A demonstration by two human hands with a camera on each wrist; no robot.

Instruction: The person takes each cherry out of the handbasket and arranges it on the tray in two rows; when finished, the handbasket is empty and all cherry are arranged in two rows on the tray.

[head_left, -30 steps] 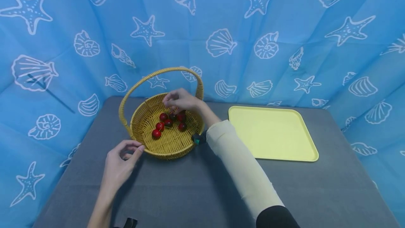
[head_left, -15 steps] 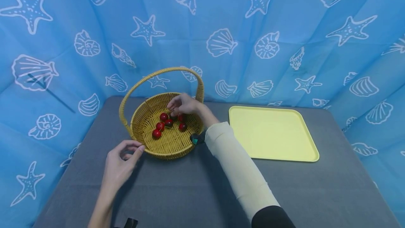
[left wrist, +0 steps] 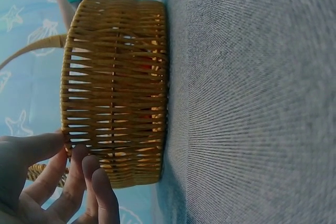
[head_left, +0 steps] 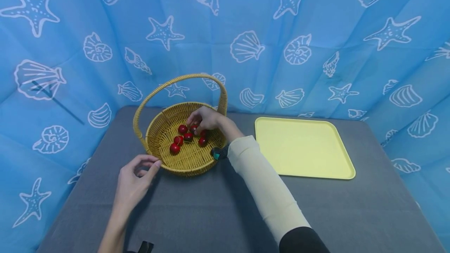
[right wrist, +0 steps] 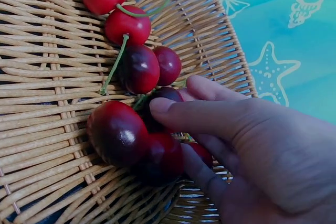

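Note:
A round wicker basket (head_left: 191, 171) with a tall arched handle stands on the table and holds several red and dark-red cherries (head_left: 174, 148). At its near left rim, my left hand (head_left: 133, 182) pinches the edge between thumb and fingers; the left wrist view shows the fingertips against the wicker wall (left wrist: 115, 87). Inside the basket, my right hand (head_left: 208, 118) has its thumb and fingers around a dark cherry (right wrist: 169, 94). Other cherries (right wrist: 118, 134) lie close beside those fingers, some with green stems. The right fingers partly hide the cherries behind them.
To the right of the basket lies a yellow rectangular tray (head_left: 302, 147) with a low rim. A grey cloth (head_left: 225, 210) covers the table. Behind hangs a blue curtain (head_left: 211, 22) printed with white shells and starfish. The basket handle (head_left: 179, 79) arches over the opening.
My right hand has lowered slightly to the right among the cherries, and its fingers have closed around a dark one. The left hand stays at the basket rim.

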